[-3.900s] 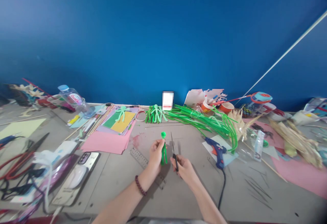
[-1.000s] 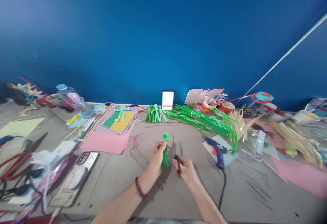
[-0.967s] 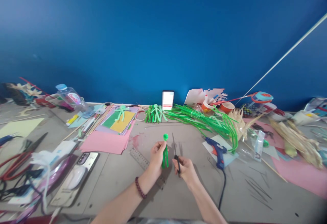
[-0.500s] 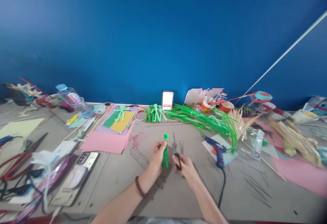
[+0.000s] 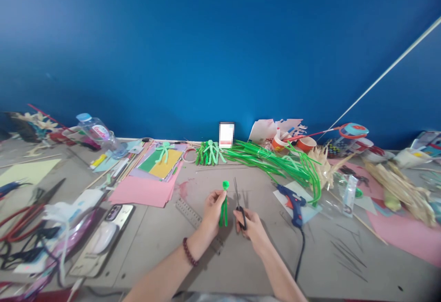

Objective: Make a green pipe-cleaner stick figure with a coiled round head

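Between the thumb and fingers of my left hand is a green pipe cleaner figure, its round head up and two strands hanging below. My right hand grips black-handled scissors, blades pointing up and away, just right of the figure and apart from it. Their blades look closed or nearly so. Under my left forearm lies a metal ruler, partly hidden. At the back, several finished-looking green pipe cleaner figures lean together beside a bundle of green pipe cleaners.
A blue glue gun lies on paper to the right, its cord running toward me. Loose thin wires are scattered farther right. On the left are pink paper, a phone, large red-handled scissors and a plastic bottle.
Hardly anything differs. Both hands, with the figure and scissors, sit very slightly farther right in the picture; the grips are the same.
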